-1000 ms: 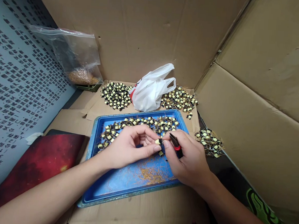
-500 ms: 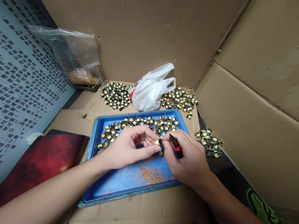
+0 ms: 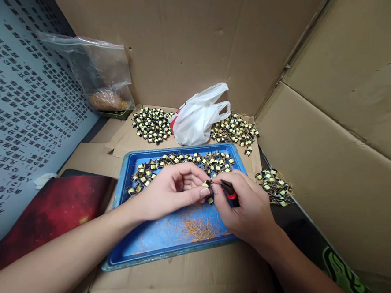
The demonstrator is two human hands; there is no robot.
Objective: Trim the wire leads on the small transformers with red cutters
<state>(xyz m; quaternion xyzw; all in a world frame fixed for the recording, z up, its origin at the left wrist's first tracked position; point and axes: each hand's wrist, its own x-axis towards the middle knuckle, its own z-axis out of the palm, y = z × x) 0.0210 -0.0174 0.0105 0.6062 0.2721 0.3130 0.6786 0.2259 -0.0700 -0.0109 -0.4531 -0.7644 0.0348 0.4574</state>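
Over the blue tray point(image 3: 150, 241), my left hand point(image 3: 169, 193) pinches a small yellow-and-black coil part point(image 3: 206, 183) between thumb and fingers. My right hand point(image 3: 245, 207) is closed round a small cutter with red and black handles point(image 3: 229, 192), its tip touching the part. A row of the same coil parts point(image 3: 181, 162) lies along the tray's far side. Cut copper wire bits point(image 3: 199, 228) are scattered on the tray below my hands.
Piles of coil parts lie at the back left point(image 3: 152, 124), back right point(image 3: 236, 130) and right of the tray point(image 3: 274, 184). A white plastic bag point(image 3: 199, 116) sits between the back piles. A clear bag of wire scraps point(image 3: 103, 83) leans at the left. Cardboard walls point(image 3: 333, 106) enclose the area.
Almost nothing has moved. My hands shifted very slightly and the cutter handles tilted a little lower against the part.
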